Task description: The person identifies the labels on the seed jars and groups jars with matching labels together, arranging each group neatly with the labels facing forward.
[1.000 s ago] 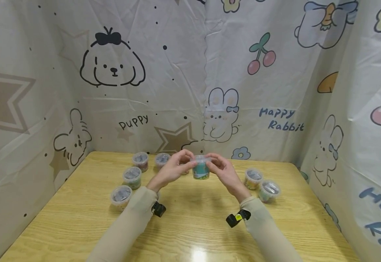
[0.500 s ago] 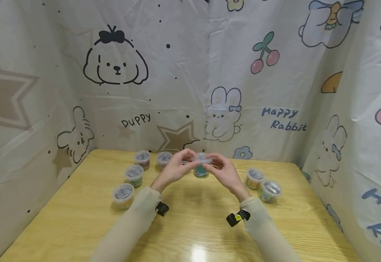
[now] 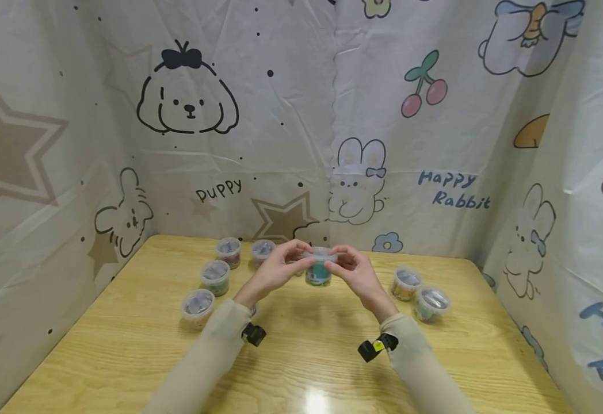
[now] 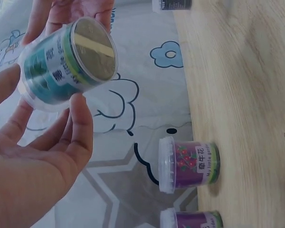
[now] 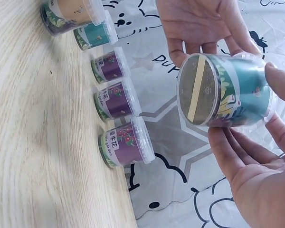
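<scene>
Both hands hold a clear, lidded plastic cup with a teal label [image 3: 318, 271] up above the table, in the middle of the head view. My left hand [image 3: 279, 265] pinches its rim from the left, thumb on the near side. From the opposite side my right hand [image 3: 354, 271] pinches the rim the same way. In the left wrist view the cup [image 4: 61, 66] shows its base, which has a pale yellow strip across it. The right wrist view shows the cup [image 5: 228, 90] with the strip too, and printed plants on the label. Its lid is partly hidden by fingers.
Similar lidded cups stand at the left, including a front one [image 3: 198, 307] and a green one [image 3: 215, 277]. Purple-labelled cups [image 5: 126, 142] line the back. Two cups [image 3: 407, 283] stand right of my right hand. A printed curtain [image 3: 281, 115] encloses the wooden table [image 3: 301, 351].
The cup tipped, with its lid tilting towards the camera, then came back more upright. A different part of its label now faces me. Both hands kept their hold, and the head view shifted slightly.
</scene>
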